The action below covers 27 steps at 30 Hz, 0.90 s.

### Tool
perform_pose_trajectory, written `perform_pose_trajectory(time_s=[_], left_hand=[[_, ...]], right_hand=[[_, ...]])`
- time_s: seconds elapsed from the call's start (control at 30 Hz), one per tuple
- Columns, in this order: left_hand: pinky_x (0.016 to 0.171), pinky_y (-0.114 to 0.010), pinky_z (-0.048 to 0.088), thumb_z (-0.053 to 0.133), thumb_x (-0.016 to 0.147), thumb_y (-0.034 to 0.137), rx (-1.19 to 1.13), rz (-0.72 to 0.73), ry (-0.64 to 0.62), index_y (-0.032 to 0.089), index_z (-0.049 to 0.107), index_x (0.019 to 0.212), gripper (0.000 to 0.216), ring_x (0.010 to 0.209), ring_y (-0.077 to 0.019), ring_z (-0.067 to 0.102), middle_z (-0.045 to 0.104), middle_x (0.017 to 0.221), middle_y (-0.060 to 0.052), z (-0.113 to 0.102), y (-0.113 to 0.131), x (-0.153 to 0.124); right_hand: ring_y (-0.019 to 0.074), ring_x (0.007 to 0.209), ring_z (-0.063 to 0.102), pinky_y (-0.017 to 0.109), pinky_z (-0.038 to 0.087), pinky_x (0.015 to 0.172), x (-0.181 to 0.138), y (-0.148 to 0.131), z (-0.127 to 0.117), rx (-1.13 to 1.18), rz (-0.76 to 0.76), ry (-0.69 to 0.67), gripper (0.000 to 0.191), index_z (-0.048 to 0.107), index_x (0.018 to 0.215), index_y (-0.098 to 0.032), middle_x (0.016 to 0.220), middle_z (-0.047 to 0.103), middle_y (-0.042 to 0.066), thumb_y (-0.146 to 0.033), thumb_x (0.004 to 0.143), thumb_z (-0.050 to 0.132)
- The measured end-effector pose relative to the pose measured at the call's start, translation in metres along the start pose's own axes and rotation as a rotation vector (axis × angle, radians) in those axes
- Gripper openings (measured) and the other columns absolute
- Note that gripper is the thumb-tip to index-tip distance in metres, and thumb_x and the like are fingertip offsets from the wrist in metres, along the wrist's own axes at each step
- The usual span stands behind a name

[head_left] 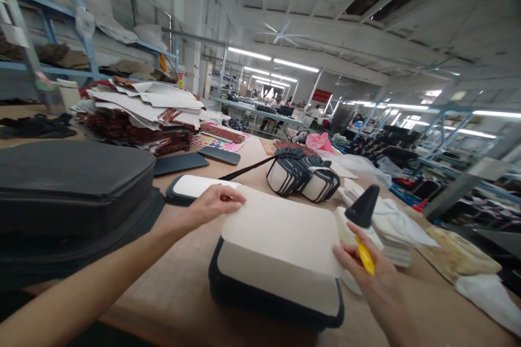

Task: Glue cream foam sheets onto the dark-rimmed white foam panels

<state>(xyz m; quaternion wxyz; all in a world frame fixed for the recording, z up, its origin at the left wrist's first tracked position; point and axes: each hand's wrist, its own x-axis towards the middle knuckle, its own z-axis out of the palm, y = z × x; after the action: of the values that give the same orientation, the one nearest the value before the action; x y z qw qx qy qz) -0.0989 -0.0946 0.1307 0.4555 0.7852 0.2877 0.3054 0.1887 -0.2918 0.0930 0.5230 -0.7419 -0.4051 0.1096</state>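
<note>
My left hand (217,203) pinches the far left corner of a cream-white sheet with rounded corners (280,227). At its right edge, the thumb of my right hand (368,260) presses on the same sheet, while a yellow-handled tool (365,256) is tucked in that hand; its working end is hidden. The sheet is raised over a stack of black-edged panels (277,303) whose top face is also cream. Just behind my right hand stands a white bottle with a black cone-shaped cap (363,206).
Tall piles of black panels (73,173) stand at left. Bundled black-and-white pieces (301,173) lie beyond the sheet, and narrow white-topped pieces (199,187) beside my left hand. White pieces (393,222) are stacked at right. Red-patterned sheets (142,114) are heaped at the back left.
</note>
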Motion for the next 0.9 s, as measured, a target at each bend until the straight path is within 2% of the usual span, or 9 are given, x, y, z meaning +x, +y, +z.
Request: perform_pose_trajectory(time_s=[0.13,0.3,0.57,0.77,0.9], left_hand=[[0.061,-0.023,0.040,0.065,0.063,0.026,0.039,-0.084,-0.060,0.013,0.069,0.094,0.034,0.065,-0.0124,0.047,0.061,0.080,-0.002,0.016,-0.026,-0.014],[0.059,-0.021,0.039,0.062,0.064,0.017,0.154,-0.058,-0.111,0.013,0.070,0.095,0.033,0.064,-0.0118,0.046,0.054,0.076,-0.001,0.023,-0.031,-0.018],[0.059,-0.021,0.037,0.059,0.065,0.013,0.246,-0.044,-0.206,0.015,0.070,0.099,0.036,0.064,-0.0120,0.049,0.053,0.072,0.002,0.024,-0.020,-0.022],[0.059,-0.021,0.038,0.064,0.062,0.009,0.176,-0.029,-0.237,0.012,0.069,0.101,0.040,0.065,-0.0118,0.049,0.052,0.075,0.001,0.022,-0.025,-0.027],[0.060,-0.021,0.038,0.068,0.061,0.010,0.136,-0.026,-0.248,0.013,0.068,0.103,0.043,0.068,-0.0125,0.050,0.054,0.080,0.000,0.019,-0.028,-0.030]], right_hand=[[0.0150,0.057,0.054,0.026,0.045,0.056,-0.018,0.010,0.010,-0.133,-0.039,0.033,0.067,0.050,0.123,-0.016,0.063,0.060,-0.003,-0.050,0.067,0.061],[0.0148,0.046,0.049,0.027,0.042,0.048,-0.032,0.031,0.017,-0.186,-0.074,0.045,0.067,0.044,0.128,-0.019,0.057,0.053,-0.005,-0.051,0.070,0.055],[0.0182,0.049,0.054,0.030,0.044,0.049,-0.036,0.054,0.014,-0.272,-0.106,0.023,0.065,0.038,0.131,-0.024,0.059,0.055,-0.003,-0.053,0.074,0.050],[0.0197,0.057,0.063,0.031,0.050,0.058,-0.026,0.054,-0.003,-0.374,0.002,-0.169,0.071,0.036,0.130,-0.022,0.068,0.063,-0.002,-0.057,0.071,0.053],[0.0216,0.059,0.064,0.032,0.052,0.061,-0.023,0.051,-0.007,-0.389,0.007,-0.175,0.074,0.036,0.130,-0.020,0.068,0.065,-0.001,-0.059,0.070,0.054]])
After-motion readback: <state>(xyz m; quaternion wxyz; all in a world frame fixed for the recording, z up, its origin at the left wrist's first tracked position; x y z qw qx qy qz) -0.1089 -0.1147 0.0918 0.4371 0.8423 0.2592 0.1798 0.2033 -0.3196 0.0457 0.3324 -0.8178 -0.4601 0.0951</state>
